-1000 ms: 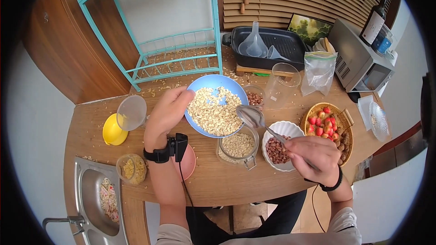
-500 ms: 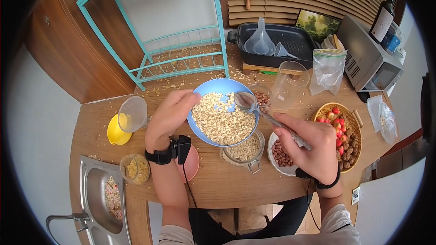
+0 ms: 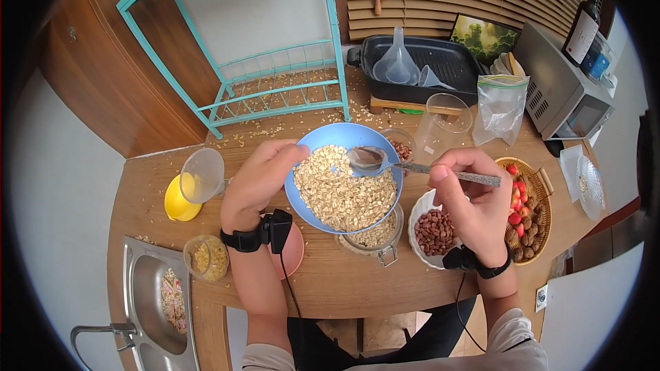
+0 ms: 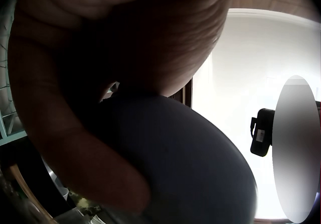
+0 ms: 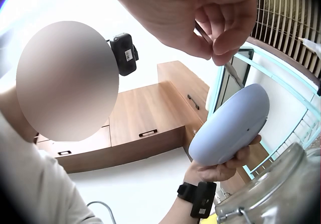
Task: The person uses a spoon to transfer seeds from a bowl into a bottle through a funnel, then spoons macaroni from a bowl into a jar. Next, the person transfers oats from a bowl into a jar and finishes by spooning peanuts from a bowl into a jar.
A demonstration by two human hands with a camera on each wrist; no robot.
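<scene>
My left hand grips the left rim of a blue bowl, thumb over the edge and fingers beneath its underside. Rolled oats fill much of the bowl, which is held up over a glass clip-top jar of oats. Between thumb and fingers, my right hand pinches the handle of a metal spoon. The spoon's head is inside the bowl at the oats' far edge. Below the right hand stands a white fluted bowl of reddish-brown nuts.
A wicker basket of red fruit and walnuts stands at right. Behind are a clear plastic container, a zip bag and a black pan. Left are a yellow cup, a pasta jar, a pink bowl and the sink.
The spoon has swung from the bowl's right edge into the bowl, its handle now nearly level. My right hand has risen and turned. The left hand still holds the bowl.
</scene>
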